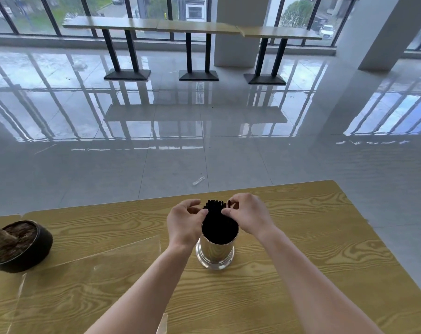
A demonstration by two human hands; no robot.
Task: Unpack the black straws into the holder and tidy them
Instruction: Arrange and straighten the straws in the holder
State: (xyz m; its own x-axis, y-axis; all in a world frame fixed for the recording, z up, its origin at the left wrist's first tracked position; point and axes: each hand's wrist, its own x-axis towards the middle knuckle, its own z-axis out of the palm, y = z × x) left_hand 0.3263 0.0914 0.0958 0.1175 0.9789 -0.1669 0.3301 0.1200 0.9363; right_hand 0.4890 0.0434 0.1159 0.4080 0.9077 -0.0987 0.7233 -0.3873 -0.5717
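The straws (216,209) stand bundled in the holder (215,253) near the desk's (313,237) far edge. The left hand (186,221) and right hand (249,213) pinch their tips from opposite sides, probably to gather and level them.

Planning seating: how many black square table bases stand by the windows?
3: left black square table base, middle base, right base, in a row beneath the wooden window counter. None appear hidden.

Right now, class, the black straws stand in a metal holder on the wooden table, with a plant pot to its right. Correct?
No. The pot sits to the left of the holder, as the head view shows; the straws do stand in it on the table.
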